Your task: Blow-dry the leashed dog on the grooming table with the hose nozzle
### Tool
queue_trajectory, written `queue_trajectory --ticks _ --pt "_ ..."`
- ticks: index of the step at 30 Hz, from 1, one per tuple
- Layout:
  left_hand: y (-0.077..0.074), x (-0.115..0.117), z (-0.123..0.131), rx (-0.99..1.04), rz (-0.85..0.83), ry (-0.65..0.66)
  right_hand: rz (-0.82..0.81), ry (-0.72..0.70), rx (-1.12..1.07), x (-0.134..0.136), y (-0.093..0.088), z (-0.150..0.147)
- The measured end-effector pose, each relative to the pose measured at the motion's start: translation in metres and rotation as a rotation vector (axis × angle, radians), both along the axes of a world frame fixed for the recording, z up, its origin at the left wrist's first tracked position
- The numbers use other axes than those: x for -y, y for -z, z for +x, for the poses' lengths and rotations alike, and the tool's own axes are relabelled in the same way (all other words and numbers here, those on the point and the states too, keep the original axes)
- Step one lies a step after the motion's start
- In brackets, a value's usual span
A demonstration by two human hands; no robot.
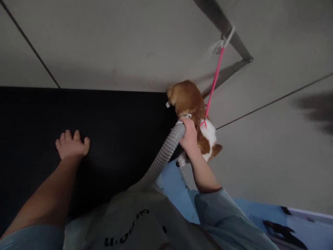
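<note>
A ribbed grey hose runs up from my body, and my right hand is closed round its upper end. Just beyond that hand is a brown and white dog, on the right end of a black table top, its head low beside my forearm. From a metal bar a pink leash comes down to the dog's neck area. My left hand lies flat on the black surface with the fingers spread, well to the left of the dog, holding nothing.
A grey metal arm slants down at the upper right, with the leash tied to it by a white strap. Behind the table stands a pale panelled wall. Blue floor shows below the table's right end, with a dark object at the lower right.
</note>
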State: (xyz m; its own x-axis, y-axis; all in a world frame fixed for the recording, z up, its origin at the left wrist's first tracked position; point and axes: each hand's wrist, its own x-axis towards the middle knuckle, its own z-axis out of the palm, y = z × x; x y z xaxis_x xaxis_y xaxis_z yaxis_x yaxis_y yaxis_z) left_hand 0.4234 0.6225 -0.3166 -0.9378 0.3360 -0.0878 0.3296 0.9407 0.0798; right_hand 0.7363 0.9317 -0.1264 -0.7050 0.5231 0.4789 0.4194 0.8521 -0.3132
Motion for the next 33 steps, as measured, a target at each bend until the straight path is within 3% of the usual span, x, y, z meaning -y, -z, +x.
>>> queue_trajectory --ticks 9,13,15,18,21,24,28,30,33 --pt "0.005 0.001 -0.007 -0.016 0.133 0.030 -0.053 0.035 -0.188 0.099 -0.029 0.072" --pt "0.003 0.004 -0.011 0.040 0.214 0.069 -0.032 0.037 -0.188 0.119 -0.033 0.096" --pt "0.000 0.005 -0.012 0.077 0.280 0.099 -0.098 0.055 -0.149 0.112 -0.020 0.099" --pt "-0.002 0.006 -0.013 0.103 0.348 0.122 -0.280 0.171 -0.149 0.087 0.022 0.086" --pt "0.002 0.008 -0.010 0.090 0.368 0.140 -0.394 0.258 -0.345 0.058 0.071 0.058" --pt "0.008 0.009 -0.007 0.063 0.371 0.137 -0.444 0.338 -0.478 0.030 0.103 0.026" --pt "0.011 0.012 -0.004 0.062 0.402 0.110 -0.469 0.400 -0.535 0.017 0.117 0.004" --pt "0.011 0.012 -0.004 0.071 0.420 0.090 -0.489 0.285 -0.522 0.027 0.119 0.015" --pt "0.011 0.012 -0.005 0.078 0.437 0.079 -0.601 0.019 -0.429 0.054 0.120 0.065"
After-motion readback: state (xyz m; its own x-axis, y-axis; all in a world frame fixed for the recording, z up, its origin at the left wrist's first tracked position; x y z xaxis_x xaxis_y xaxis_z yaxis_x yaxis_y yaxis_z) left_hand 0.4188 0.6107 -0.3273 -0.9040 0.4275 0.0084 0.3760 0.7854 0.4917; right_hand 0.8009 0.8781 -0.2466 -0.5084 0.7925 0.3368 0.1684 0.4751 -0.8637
